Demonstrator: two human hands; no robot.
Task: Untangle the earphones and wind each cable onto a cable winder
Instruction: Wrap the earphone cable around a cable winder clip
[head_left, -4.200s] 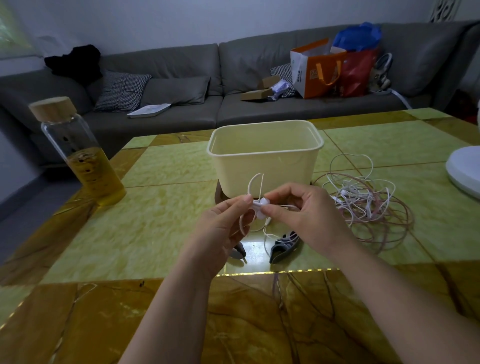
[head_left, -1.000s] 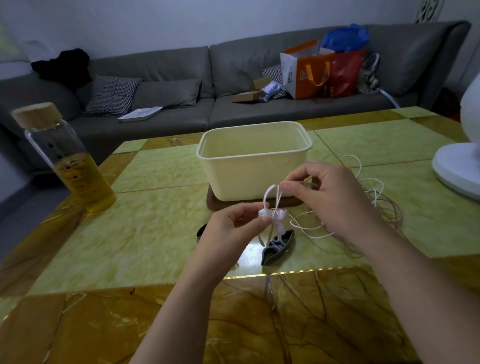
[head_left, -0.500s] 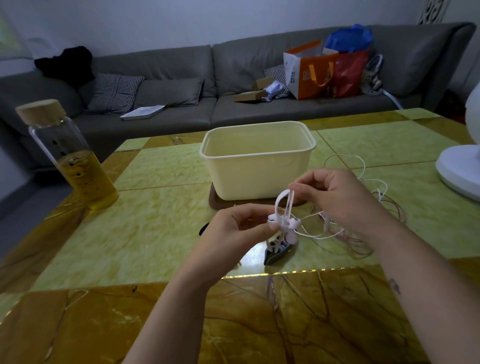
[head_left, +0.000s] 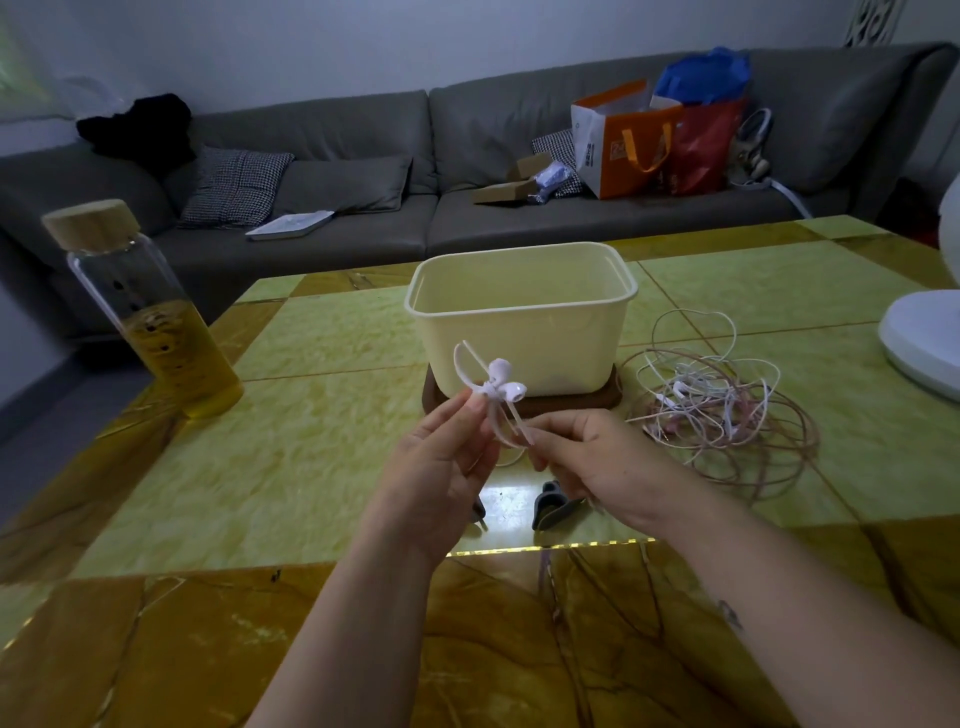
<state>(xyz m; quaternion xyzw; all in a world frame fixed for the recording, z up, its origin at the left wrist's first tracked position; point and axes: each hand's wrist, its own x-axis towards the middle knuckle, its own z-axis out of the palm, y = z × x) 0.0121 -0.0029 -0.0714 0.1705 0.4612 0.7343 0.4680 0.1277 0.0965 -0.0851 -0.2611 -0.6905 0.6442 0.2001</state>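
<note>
The left grip (head_left: 441, 467) pinches a white earphone set (head_left: 498, 387) just under its two buds, thumb and forefinger closed on the gathered cable; the right grip (head_left: 602, 467) pinches the lower end of the same set's loops, so the small bundle hangs in the air between both, in front of the cream tub (head_left: 519, 317); whether a winder sits inside that bundle I cannot tell. On the counter (head_left: 311, 467) directly below lies a dark cable winder (head_left: 556, 512), with a second dark piece half hidden by the left wrist; to the right, beside the tub's wooden base (head_left: 597, 400), the other earphones lie as a tangled pile (head_left: 722, 415) of white and pink cable, apart from both hands.

Risks, as I judge them: the loops are held by two light pinches only, so a slack finger would let them spring open; a hard pull could kink the thin cable at the buds; a trailing end, if one runs back to the pile, could drag that tangle tighter.
</note>
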